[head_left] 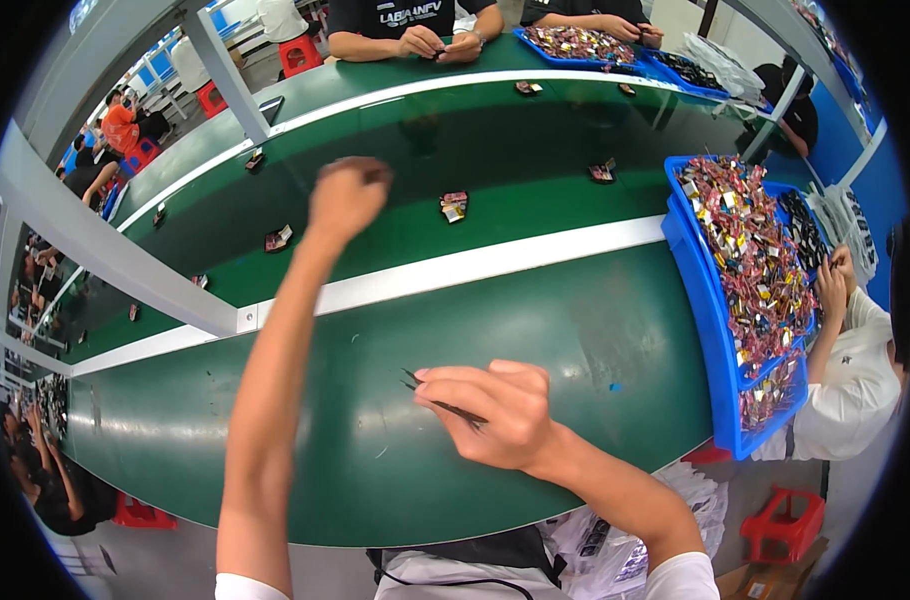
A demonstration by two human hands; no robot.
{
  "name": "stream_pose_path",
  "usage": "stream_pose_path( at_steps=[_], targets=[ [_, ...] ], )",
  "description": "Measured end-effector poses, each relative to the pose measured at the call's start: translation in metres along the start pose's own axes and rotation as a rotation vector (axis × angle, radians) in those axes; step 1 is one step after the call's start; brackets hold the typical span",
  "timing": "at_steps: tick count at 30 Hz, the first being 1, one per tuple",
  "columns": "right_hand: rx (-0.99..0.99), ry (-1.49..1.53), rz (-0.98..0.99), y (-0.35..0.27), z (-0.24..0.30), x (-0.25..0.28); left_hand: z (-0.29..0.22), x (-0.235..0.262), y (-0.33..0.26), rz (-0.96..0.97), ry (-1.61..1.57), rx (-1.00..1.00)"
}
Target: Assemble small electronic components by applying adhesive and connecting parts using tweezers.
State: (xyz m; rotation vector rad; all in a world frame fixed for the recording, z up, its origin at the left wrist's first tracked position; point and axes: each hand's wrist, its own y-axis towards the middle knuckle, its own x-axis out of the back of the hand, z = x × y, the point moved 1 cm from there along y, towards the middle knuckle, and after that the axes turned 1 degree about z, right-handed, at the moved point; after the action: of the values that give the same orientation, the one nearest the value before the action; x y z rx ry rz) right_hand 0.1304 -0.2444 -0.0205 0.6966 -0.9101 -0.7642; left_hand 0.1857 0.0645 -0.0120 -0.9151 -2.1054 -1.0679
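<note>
My left hand (347, 200) reaches out over the green conveyor belt (395, 240), past the white rail. Its fingers are smeared by motion and a dark blur shows at their tips, so I cannot tell whether they hold anything. Closer to me, my right hand (505, 412) is closed around dark tweezers (455, 408), whose tips point left above the green worktop (375, 460). Nearest to my left hand on the belt are a small wired electronic part (453, 206) to its right and another small part (278, 238) to its left.
A blue bin (690, 290) heaped with wired parts stands at the right, beside a co-worker's hands (837, 285). Across the belt, another person's hands (440, 45) work near a blue tray (565, 62). Grey metal posts (125, 240) rise at the left. A red stool (783, 525) stands lower right.
</note>
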Motion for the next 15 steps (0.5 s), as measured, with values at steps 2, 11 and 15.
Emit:
stream_pose_path(
  at_steps=[2,11,15],
  targets=[
    [-0.047,0.017,-0.005,-0.002,-0.003,-0.001,-0.026,-0.034,0.013,0.101,-0.069,-0.122],
    [-0.049,0.034,0.005,-0.002,-0.003,-0.005,-0.051,-0.053,0.007,0.156,0.185,-0.066],
    [-0.040,0.028,0.007,-0.002,-0.002,-0.005,-0.041,-0.045,0.002,0.167,0.174,0.024]
  ],
)
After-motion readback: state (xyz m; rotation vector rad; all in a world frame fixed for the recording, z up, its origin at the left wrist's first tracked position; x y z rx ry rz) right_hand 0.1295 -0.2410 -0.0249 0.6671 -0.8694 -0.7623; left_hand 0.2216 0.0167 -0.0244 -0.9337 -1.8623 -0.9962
